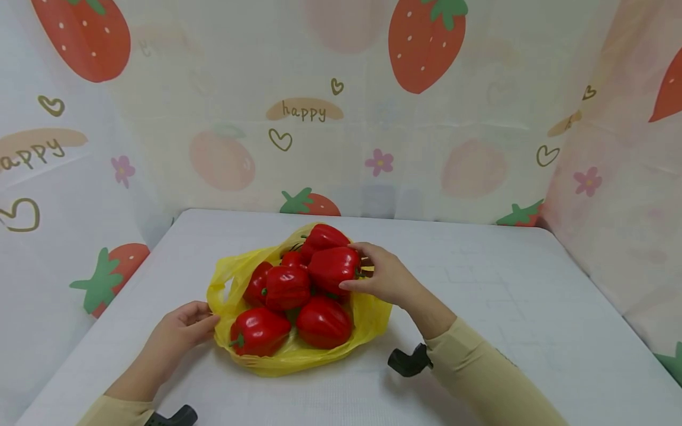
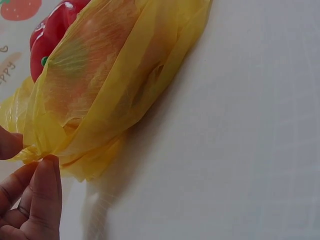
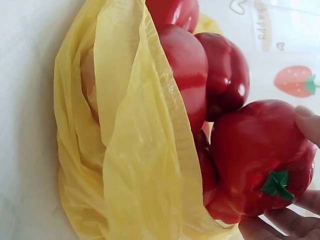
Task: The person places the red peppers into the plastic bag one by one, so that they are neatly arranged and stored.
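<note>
A yellow plastic bag (image 1: 375, 319) lies spread open on the white table, full of several glossy red bell peppers with green stems. At its left edge my left hand (image 1: 178, 334) pinches the thin plastic between thumb and fingers; the left wrist view shows the gathered bag (image 2: 115, 90) at the fingertips. On the right side my right hand (image 1: 391, 278) grips one bell pepper (image 1: 333, 267) on top of the pile, thumb and fingers around its stem end. That pepper (image 3: 250, 155) rests against others in the right wrist view. Some peppers are partly hidden beneath.
The white table (image 1: 479, 307) extends around the bag, widest to the right. A patterned cloth (image 1: 415, 130) with strawberries and hearts hangs behind and at both sides. Black wrist mounts (image 1: 409, 361) stick out from the beige sleeves.
</note>
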### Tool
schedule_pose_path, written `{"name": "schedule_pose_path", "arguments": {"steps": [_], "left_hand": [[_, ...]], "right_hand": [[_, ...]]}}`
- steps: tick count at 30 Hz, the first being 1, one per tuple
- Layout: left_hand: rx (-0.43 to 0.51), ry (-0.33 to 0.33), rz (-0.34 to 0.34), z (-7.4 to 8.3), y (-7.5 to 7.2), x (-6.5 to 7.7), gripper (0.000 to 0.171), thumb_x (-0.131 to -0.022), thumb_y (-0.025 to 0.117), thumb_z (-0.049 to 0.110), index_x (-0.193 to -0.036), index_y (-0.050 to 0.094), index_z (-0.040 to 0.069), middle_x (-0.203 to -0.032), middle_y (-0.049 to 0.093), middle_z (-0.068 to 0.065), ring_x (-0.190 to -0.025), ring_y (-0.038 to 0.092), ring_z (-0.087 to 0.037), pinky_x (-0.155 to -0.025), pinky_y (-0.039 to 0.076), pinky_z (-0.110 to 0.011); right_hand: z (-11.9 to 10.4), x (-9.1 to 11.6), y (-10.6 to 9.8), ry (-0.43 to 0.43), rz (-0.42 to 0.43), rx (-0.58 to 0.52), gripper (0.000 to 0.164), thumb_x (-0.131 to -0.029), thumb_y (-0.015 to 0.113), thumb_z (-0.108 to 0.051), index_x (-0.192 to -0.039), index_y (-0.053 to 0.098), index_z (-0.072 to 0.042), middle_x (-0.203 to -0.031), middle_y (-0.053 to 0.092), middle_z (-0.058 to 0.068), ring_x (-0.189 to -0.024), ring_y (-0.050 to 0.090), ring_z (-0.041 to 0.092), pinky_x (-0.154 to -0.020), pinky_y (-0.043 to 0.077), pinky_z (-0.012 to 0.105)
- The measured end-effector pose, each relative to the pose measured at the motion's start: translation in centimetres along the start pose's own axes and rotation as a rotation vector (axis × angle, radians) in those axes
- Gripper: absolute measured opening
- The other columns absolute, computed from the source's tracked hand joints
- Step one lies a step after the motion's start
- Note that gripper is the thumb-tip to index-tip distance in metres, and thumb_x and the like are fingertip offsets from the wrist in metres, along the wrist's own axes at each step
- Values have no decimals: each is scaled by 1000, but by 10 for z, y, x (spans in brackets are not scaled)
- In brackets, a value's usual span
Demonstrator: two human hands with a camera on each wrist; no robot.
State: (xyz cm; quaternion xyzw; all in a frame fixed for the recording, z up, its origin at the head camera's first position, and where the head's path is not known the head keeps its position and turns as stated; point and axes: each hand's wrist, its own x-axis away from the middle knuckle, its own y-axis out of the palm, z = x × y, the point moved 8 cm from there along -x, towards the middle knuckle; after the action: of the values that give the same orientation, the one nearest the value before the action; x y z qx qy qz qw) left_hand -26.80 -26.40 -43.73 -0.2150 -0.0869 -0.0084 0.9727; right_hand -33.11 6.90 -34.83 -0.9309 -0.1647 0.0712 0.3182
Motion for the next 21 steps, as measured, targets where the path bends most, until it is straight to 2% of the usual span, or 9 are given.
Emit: {"name": "schedule_pose_path", "arguments": {"steps": [6, 14, 21], "left_hand": [[11, -1, -6, 1, 1, 0, 57, -84, 61, 44, -120, 49, 1, -108, 61, -10, -93, 58, -15, -80, 52, -27], [7, -5, -4, 0, 1, 0, 57, -84, 61, 44, -120, 50, 2, -110, 61, -11, -94, 58, -16, -79, 52, -28], [8, -1, -1, -1, 0, 0, 58, -83, 61, 45, -121, 50, 2, -111, 61, -11, -94, 59, -16, -80, 52, -28]], "right_hand": [[-3, -3, 2, -14, 7, 24, 67, -71, 78, -29, -129, 46, -20, -121, 51, -1, -108, 50, 20, -81, 52, 34], [-4, -6, 6, 9, 23, 49, 72, -72, 77, -31, -134, 42, -22, -127, 47, 0, -111, 48, 21, -80, 53, 34], [-2, -5, 8, 25, 12, 61, 80, -68, 80, -30, -136, 38, -25, -129, 45, 0, -114, 46, 21, -83, 51, 37]]}}
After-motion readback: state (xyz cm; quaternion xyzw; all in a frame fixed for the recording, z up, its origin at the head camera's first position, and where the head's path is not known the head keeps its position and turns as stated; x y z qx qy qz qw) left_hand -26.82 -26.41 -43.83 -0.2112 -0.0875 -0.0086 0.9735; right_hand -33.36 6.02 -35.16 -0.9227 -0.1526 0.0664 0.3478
